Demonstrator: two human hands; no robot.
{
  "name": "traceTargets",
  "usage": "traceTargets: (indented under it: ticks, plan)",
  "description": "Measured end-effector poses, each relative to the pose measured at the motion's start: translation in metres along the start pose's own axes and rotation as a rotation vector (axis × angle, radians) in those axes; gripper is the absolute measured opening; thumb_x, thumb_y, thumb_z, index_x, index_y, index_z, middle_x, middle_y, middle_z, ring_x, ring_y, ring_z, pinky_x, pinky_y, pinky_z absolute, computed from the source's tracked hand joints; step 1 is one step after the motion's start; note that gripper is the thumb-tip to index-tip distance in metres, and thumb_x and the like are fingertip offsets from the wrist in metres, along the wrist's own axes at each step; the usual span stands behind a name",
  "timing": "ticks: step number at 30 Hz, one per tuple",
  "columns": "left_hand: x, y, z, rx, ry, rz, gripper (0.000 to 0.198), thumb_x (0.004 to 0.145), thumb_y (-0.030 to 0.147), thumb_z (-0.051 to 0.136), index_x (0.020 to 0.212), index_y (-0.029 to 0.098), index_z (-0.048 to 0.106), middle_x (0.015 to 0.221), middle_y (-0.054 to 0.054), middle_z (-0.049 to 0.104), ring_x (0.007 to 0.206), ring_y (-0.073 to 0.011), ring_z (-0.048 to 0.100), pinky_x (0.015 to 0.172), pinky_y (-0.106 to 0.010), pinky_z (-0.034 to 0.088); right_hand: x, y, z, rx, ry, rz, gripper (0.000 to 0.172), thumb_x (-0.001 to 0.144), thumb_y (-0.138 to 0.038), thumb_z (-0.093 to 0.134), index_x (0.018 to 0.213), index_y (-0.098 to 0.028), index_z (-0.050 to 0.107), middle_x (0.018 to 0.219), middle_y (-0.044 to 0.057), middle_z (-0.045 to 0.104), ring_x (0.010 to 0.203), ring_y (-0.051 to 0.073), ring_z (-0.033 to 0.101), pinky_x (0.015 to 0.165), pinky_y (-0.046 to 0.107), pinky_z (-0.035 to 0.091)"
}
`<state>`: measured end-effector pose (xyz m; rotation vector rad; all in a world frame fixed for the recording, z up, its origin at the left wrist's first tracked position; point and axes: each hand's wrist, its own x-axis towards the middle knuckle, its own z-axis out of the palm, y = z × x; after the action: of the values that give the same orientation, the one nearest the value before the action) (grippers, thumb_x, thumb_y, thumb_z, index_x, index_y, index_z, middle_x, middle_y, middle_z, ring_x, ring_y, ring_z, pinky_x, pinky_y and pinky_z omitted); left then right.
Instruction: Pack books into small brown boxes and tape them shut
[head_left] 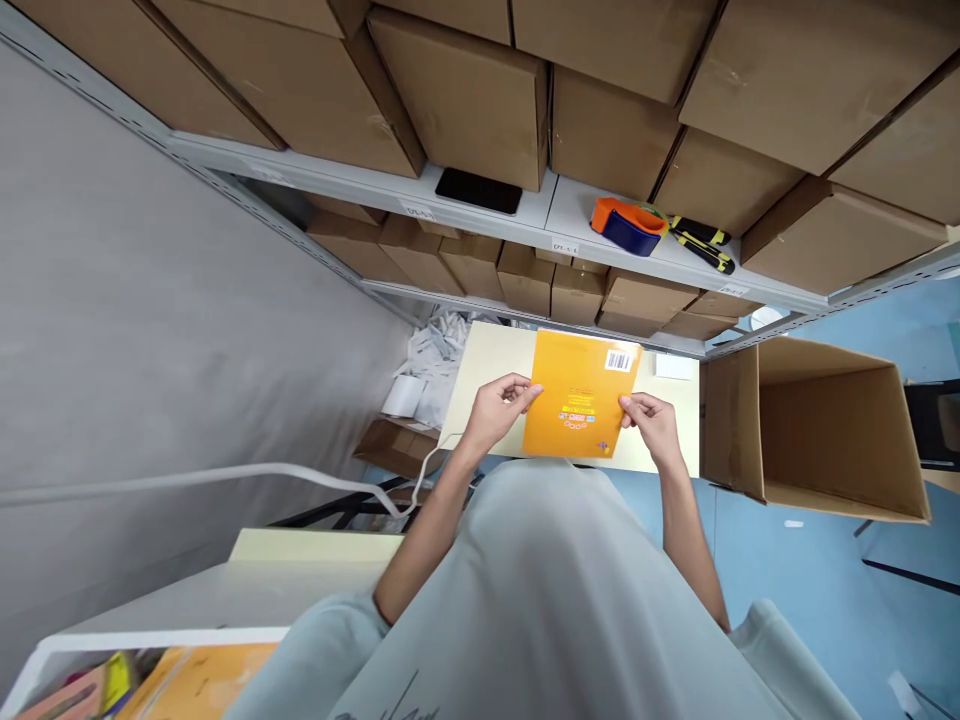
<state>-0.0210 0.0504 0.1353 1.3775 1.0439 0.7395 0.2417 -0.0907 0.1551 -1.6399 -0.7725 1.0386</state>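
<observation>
Head view: near the centre of the frame, an orange booklet (577, 380) with a barcode (619, 360) at its upper right corner is held over a pale-yellow tabletop (484, 370). The left hand (496, 408) pinches its left edge between thumb and fingers; the right hand (652, 422) pinches its right edge likewise. An open cardboard carton (832, 430) fills the frame's right side. Toward the upper right, an orange-and-blue tape dispenser (628, 228) lies on a shelf (568, 207) beside black-and-yellow utility knives (705, 250).
</observation>
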Motion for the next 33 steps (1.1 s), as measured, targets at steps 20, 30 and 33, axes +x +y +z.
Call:
traceTargets:
  ticks: [20,30,33]
  plan:
    - [-0.008,0.002,-0.007,-0.119,-0.120,-0.005,0.069,0.096,0.065,0.068,0.145,0.017,0.069,0.117,-0.014,0.084,0.109,-0.0285,0.080,0.094,-0.038,0.064,-0.008,-0.002,0.006,0.005,0.046,-0.035,0.055,0.089,-0.064,0.080,0.126,-0.023,0.081,0.109,0.009,0.084,0.099,0.027,0.076,0.085,0.038,0.062]
    - [-0.020,-0.008,0.016,-0.352,-0.151,-0.236,0.063,0.070,0.065,0.095,0.107,0.016,0.085,0.108,-0.014,0.086,0.100,-0.0339,0.081,0.094,-0.048,0.067,-0.005,0.025,0.017,-0.032,0.079,-0.079,0.053,0.088,-0.064,0.080,0.124,-0.025,0.081,0.131,0.013,0.081,0.120,0.031,0.075,0.098,0.047,0.066]
    - [-0.025,-0.010,0.028,-0.324,-0.080,-0.200,0.063,0.073,0.067,0.092,0.107,0.014,0.084,0.107,-0.013,0.086,0.100,-0.0340,0.082,0.095,-0.049,0.067,-0.005,0.022,0.032,-0.187,0.192,-0.157,0.049,0.091,-0.062,0.077,0.121,-0.024,0.081,0.143,0.015,0.075,0.134,0.033,0.069,0.104,0.050,0.063]
